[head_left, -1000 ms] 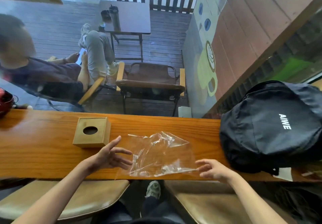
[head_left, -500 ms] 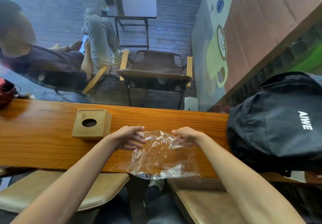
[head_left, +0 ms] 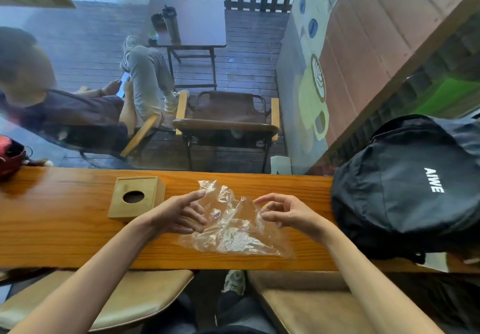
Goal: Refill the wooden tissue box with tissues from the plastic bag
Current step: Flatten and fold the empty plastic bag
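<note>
A clear, crumpled plastic bag (head_left: pixel 233 232) lies on the wooden counter (head_left: pixel 65 237), and no tissues show inside it. My left hand (head_left: pixel 179 211) pinches the bag's upper left edge with its fingertips. At the upper right edge, my right hand (head_left: pixel 284 211) has its curled fingers on the film. Between the hands the top of the bag is lifted off the wood. The wooden tissue box (head_left: pixel 136 197), with a round hole in its lid, stands shut just left of my left hand; its inside is hidden.
A black backpack (head_left: pixel 405 185) fills the counter's right end, close to my right hand. A red object (head_left: pixel 10 157) sits at the far left. Beyond the counter is a glass pane with a seated person outside. Two padded stools (head_left: pixel 145 294) stand below the front edge.
The bag has come back fully onto the counter instead of hanging over the front edge. My hands have moved slightly apart along its top edge, spreading it.
</note>
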